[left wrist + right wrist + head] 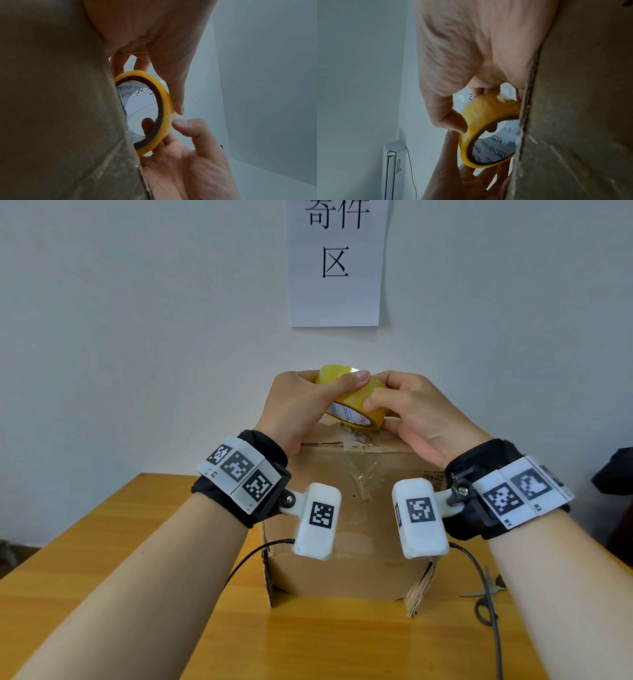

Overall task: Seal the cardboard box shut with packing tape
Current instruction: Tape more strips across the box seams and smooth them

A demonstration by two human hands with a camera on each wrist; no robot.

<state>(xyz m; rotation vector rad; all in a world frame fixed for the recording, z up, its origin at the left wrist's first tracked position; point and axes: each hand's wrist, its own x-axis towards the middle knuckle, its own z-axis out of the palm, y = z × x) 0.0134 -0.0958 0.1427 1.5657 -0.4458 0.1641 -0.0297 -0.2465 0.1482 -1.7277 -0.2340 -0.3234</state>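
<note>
on a yellow wooden table (85,546), a person's forearms reach forward, each wrist strapped with a black band bearing white blocks printed with black-and-white square codes. scissors (486,590) lie near the table's right edge, beside a dark cable. a brown cardboard box (359,542) stands between the arms toward the table's far edge, against the wall, wrinkled clear tape running down its near face from the top edge. above the box's top, both hands grip a roll of yellow packing tape (356,402), tilted, its lower rim at the box top. the left hand (301,405) curls over the roll with the thumb laid across its outer band; the right hand (411,412) pinches the roll's right side, thumb on the band. the roll's white inner core carries repeated blue and red print reading "cctv". on the white wall behind, a paper sign (337,261) reads "寄件区".
</note>
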